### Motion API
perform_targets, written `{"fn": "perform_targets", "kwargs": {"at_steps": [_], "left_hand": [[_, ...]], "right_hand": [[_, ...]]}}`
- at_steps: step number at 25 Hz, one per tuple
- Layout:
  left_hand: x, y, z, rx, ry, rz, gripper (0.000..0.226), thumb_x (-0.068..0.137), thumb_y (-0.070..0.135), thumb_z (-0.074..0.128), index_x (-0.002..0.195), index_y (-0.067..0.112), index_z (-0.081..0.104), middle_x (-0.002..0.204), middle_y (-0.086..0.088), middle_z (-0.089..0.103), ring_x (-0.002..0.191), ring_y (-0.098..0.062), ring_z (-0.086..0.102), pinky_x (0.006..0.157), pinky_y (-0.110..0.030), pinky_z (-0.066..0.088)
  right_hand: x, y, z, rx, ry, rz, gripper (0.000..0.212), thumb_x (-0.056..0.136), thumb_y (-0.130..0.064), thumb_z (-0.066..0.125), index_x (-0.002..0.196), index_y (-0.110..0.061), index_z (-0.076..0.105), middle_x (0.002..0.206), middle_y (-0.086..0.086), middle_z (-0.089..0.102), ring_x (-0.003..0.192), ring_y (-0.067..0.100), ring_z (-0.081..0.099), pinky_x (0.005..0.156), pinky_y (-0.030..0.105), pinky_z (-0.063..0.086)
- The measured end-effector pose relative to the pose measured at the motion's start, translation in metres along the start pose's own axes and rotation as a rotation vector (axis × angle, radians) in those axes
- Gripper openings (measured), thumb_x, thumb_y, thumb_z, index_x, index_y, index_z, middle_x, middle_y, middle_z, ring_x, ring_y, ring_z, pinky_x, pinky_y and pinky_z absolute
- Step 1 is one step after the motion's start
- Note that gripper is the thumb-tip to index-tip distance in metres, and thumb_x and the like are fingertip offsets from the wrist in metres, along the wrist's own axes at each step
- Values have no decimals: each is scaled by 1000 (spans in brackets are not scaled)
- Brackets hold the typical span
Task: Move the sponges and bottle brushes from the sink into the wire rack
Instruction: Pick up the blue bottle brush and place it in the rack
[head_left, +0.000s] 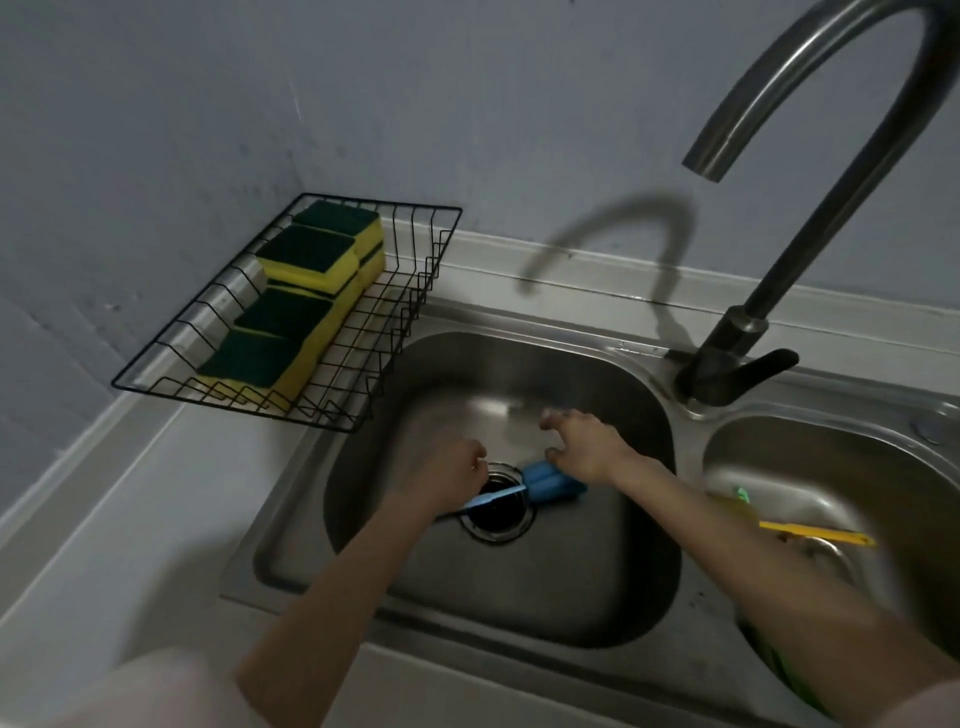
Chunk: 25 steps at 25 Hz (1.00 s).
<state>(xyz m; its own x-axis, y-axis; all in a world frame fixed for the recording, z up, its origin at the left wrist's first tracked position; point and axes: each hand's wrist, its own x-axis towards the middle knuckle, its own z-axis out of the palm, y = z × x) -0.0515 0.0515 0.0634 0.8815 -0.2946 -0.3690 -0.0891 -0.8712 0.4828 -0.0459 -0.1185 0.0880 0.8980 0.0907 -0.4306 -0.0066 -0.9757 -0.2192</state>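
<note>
A blue bottle brush (545, 482) lies on the bottom of the left sink basin (519, 597), its thin handle crossing the drain (498, 506). My left hand (457, 475) hovers over the handle's end with fingers curled; the handle passes under the heel of the hand, not between the fingers. With its fingers spread, my right hand (584, 447) hangs just above the brush's head. A yellow-handled brush (815, 534) rests in the right basin (831, 467), partly hidden by my right arm. The black wire rack (415, 312) on the counter holds several yellow-and-green sponges (306, 260).
A tall dark faucet (779, 249) arches over the divide between the basins. Something green (779, 667) shows under my right forearm in the right basin. The rack's corner overhangs the left basin's rim. A grey wall stands behind.
</note>
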Motion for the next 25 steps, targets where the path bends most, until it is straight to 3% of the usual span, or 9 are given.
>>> {"fn": "perform_targets", "kwargs": {"at_steps": [3, 12, 25], "left_hand": [[16, -8, 24, -46, -109, -71, 30, 91, 14, 42, 113, 2, 59, 122, -20, 61, 110, -32, 56, 90, -34, 45], [50, -8, 64, -174, -303, -261, 50, 93, 16, 38, 142, 10, 30, 147, -15, 39, 131, -30, 41, 104, -30, 36], [46, -1, 65, -318, -277, -349, 57, 94, 20, 39, 144, 6, 17, 133, -19, 51, 118, -31, 51, 95, -33, 44]], "right_hand": [[18, 6, 24, -35, -78, 6, 53, 89, -26, 49, 140, -20, 35, 147, 10, 36, 135, 30, 36, 110, 38, 31], [60, 22, 71, -111, -167, -14, 55, 90, -22, 48, 141, -15, 30, 145, 13, 34, 135, 31, 30, 113, 37, 24], [51, 28, 76, -142, -58, -42, 45, 86, -19, 49, 131, -17, 40, 135, 9, 43, 125, 30, 40, 103, 36, 32]]}}
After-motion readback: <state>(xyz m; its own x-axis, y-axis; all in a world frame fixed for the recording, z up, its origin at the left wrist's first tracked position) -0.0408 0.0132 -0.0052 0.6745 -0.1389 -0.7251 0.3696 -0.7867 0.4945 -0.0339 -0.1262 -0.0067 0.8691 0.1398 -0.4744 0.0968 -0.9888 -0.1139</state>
